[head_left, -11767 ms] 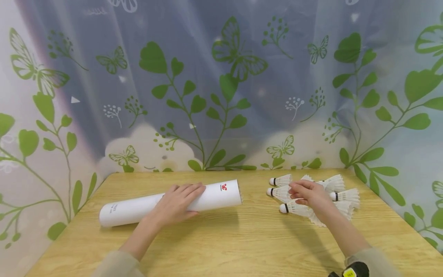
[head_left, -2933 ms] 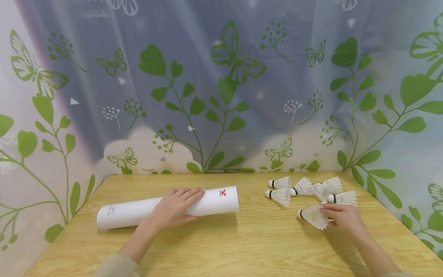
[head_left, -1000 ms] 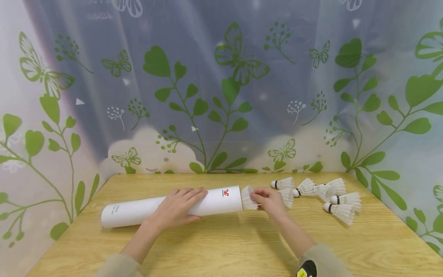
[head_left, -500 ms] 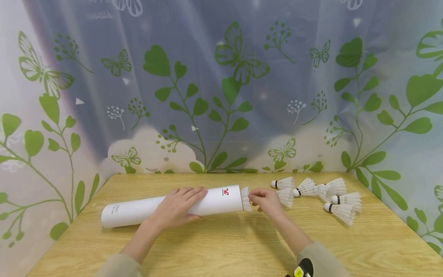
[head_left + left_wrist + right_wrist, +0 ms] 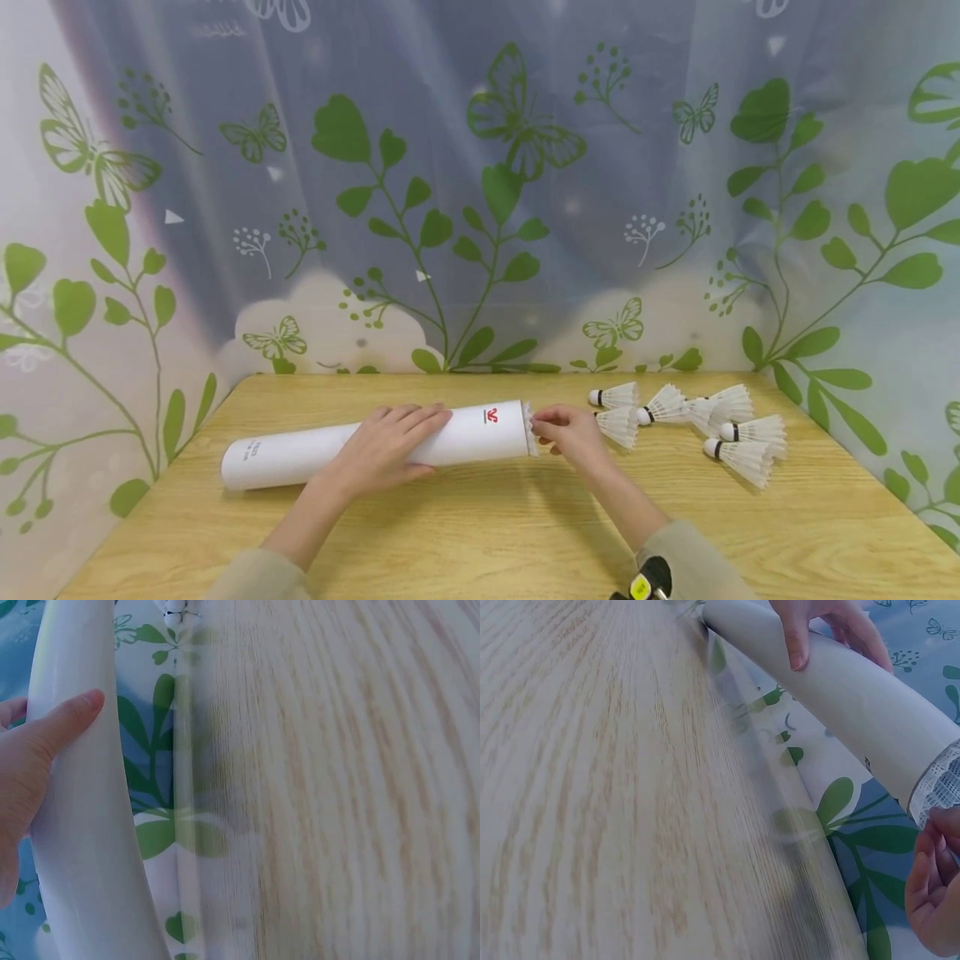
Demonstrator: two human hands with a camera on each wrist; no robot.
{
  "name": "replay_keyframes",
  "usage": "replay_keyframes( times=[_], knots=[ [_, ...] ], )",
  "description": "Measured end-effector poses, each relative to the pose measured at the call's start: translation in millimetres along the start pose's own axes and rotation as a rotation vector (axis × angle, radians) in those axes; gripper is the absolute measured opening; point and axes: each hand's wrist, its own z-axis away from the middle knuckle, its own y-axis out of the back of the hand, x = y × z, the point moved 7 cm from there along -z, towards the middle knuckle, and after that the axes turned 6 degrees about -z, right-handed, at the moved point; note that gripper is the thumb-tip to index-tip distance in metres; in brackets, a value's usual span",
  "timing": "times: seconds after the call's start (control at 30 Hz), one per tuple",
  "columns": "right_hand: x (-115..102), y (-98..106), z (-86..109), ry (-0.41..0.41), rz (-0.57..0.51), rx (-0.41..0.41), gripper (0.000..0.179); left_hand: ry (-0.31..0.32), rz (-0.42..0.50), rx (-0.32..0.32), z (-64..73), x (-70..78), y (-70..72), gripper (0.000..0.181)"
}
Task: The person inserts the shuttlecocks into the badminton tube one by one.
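A long white shuttlecock tube (image 5: pixel 480 437) with a red logo lies across the left half of the table, its mouth facing right. My left hand (image 5: pixel 386 450) grips it from above near the middle; in the left wrist view the thumb (image 5: pixel 75 716) lies along the white wall. At the mouth, my right hand (image 5: pixel 576 437) pinches the feather rim of a shuttlecock (image 5: pixel 937 786). Most of that shuttlecock is inside the tube, and only a thin frilled edge shows in the head view. Its cork is hidden within.
Several white shuttlecocks with black bands lie at the right: one shuttlecock (image 5: pixel 619 395) at the back, another (image 5: pixel 618 427) just behind my right hand, one (image 5: pixel 742 461) nearest the front. The wooden table (image 5: pixel 450 542) ends at a patterned curtain (image 5: pixel 405 208) behind.
My right hand picked a shuttlecock from the right-hand group and carried it left to the tube's mouth. Over the last second it slid inward until only its rim shows. The left hand stayed on the tube.
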Motion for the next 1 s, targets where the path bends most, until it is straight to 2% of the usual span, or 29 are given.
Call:
replay_keyframes(
  times=[0.3,0.57,0.83,1.0],
  knots=[
    [-4.1,-6.0,0.3,0.04,0.001,-0.004,0.013,0.003,0.0,-0.01,-2.7,-1.8,0.4,0.081],
    [-1.6,-10.7,-1.7,0.054,-0.045,0.001,0.011,0.004,-0.004,-0.028,-3.1,-2.8,-0.4,0.081],
    [-3.1,-14.2,0.5,0.068,-0.029,-0.007,0.01,-0.005,0.001,-0.001,-3.4,-1.9,1.2,0.081],
    [-2.1,-13.7,2.7,0.044,-0.091,-0.011,0.011,-0.005,0.005,0.005,-3.4,-1.2,0.8,0.081]
  ],
)
